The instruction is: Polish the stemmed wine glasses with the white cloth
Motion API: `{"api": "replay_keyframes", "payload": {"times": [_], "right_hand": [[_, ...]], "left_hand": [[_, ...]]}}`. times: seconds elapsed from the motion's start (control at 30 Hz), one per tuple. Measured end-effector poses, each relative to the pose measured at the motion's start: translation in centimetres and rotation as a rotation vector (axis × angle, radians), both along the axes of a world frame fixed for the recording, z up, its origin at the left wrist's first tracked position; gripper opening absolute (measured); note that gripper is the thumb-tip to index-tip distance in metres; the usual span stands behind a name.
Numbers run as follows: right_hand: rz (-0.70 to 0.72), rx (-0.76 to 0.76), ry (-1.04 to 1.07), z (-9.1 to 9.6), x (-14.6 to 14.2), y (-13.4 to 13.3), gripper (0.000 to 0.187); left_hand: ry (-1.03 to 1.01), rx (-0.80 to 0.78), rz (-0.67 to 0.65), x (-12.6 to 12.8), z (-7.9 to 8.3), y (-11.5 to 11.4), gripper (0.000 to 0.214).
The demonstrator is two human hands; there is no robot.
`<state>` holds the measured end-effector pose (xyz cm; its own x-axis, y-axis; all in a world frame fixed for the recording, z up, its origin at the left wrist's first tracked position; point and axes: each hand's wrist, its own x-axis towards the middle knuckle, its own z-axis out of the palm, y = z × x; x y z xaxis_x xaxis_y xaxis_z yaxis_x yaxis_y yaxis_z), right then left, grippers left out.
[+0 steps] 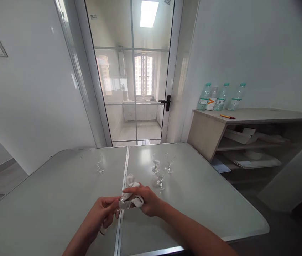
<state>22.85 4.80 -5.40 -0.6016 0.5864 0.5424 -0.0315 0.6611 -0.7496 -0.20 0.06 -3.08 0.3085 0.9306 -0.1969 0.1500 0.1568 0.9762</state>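
left grip (105, 210): pinching glass (124, 204) | right grip (148, 200): curled round cloth (130, 179)

1. Left hand (101, 211): totally bare, slim fingers (114, 205), pretty fine-boned overall.
2. Right hand (149, 200): bare too, same slender build, narrowing into a slim wrist (159, 209).
3. Left forearm (78, 237): bare, on the thin side, only a short bit shows.
4. Right forearm (193, 228): also bare, way more visible, gradually thickening towards the tabletop's (199, 192) near edge.

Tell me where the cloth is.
Low and slightly left of centre in the head view, the cloth is in the right hand, next to the left hand.
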Motion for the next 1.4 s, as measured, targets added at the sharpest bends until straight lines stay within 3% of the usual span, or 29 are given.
{"api": "replay_keyframes", "payload": {"times": [0.17,0.3,0.37,0.43,0.5,0.57,0.63,0.7,0.8,0.93,1.1,1.23,1.4], "right_hand": [[-0.144,-0.395,0.248,1.2,0.9,-0.1,0.045],[-0.294,-0.484,0.484,1.8,1.3,0.0,0.056],[-0.292,-0.537,0.589,2.2,1.1,-0.1,0.055],[-0.155,-0.616,0.572,2.6,0.8,-0.3,0.051],[0.07,-0.717,0.465,3.0,0.7,-0.6,0.05],[0.27,-0.796,0.397,3.4,0.9,-0.8,0.057],[0.365,-0.848,0.376,3.6,1.4,-0.7,0.065],[0.342,-0.846,0.305,3.6,2.0,-0.5,0.067],[0.242,-0.718,0.107,3.3,2.6,0.1,0.061],[0.292,-0.556,-0.123,2.7,2.4,0.6,0.055],[0.254,-0.325,-0.207,1.8,1.1,0.2,0.055],[0.149,-0.397,-0.132,1.1,0.5,0.5,0.04],[-0.01,-0.702,-0.149,-0.6,0.0,1.1,0.003]], "left_hand": [[0.221,0.278,0.27,1.0,0.9,-1.0,0.066],[0.221,0.239,0.307,0.7,1.1,-1.9,0.069],[0.218,0.244,0.306,0.5,1.1,-2.2,0.067],[0.246,0.269,0.282,0.6,1.0,-2.4,0.062],[0.289,0.312,0.255,0.9,1.0,-2.6,0.054],[0.322,0.353,0.231,1.2,1.1,-2.6,0.042],[0.342,0.372,0.186,1.3,1.4,-2.7,0.03],[0.365,0.38,0.137,1.2,1.6,-2.7,0.021],[0.418,0.396,0.067,0.8,1.7,-2.8,0.013],[0.575,0.446,0.015,0.7,1.5,-2.8,0.026],[0.725,0.556,-0.045,0.9,0.7,-2.3,0.03],[0.853,0.775,0.013,1.0,-0.7,-2.0,0.024],[0.9,1.284,0.066,1.2,-2.1,-2.3,0.017]]}}
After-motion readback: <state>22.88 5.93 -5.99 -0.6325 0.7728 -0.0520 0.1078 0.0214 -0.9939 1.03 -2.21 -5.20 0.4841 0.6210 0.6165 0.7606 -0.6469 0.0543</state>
